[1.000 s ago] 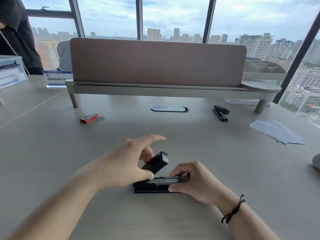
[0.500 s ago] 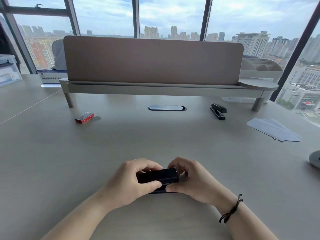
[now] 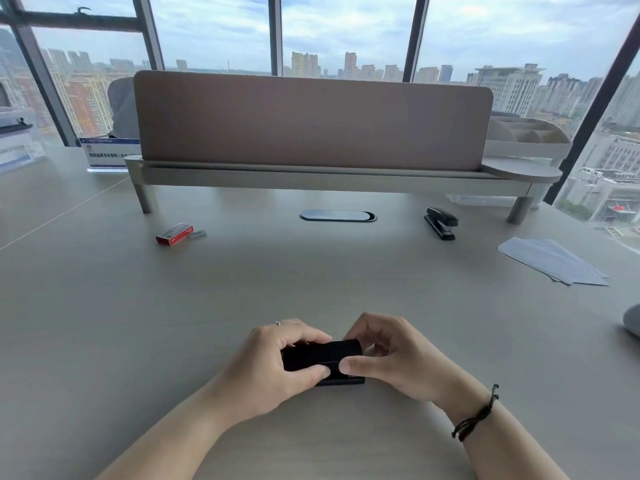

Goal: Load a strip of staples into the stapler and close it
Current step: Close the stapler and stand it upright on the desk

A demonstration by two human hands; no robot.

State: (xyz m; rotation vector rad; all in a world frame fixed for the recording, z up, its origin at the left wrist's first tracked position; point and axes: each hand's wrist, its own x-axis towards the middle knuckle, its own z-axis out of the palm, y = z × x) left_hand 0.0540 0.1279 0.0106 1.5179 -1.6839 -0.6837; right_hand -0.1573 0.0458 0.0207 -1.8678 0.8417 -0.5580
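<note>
A small black stapler (image 3: 325, 356) lies on the desk near the front edge, its top arm down flat on the base. My left hand (image 3: 273, 368) wraps its left half, thumb on the near side and fingers over the top. My right hand (image 3: 391, 358) holds the right end, thumb pressing the near side. No staple strip shows inside; the magazine is covered. Far left on the desk sits a red staple box (image 3: 174, 233) with a loose strip of staples (image 3: 198, 233) beside it.
A second black stapler (image 3: 441, 223) stands at the back right. White sheets of paper (image 3: 554, 260) lie at the right. A raised shelf with a tan divider panel (image 3: 311, 123) runs across the back, and an oval cable port (image 3: 337, 215) sits below it.
The stapler's top arm stood raised and open a second ago; my left hand pushed it down, and it now lies shut with both hands gripping it.
</note>
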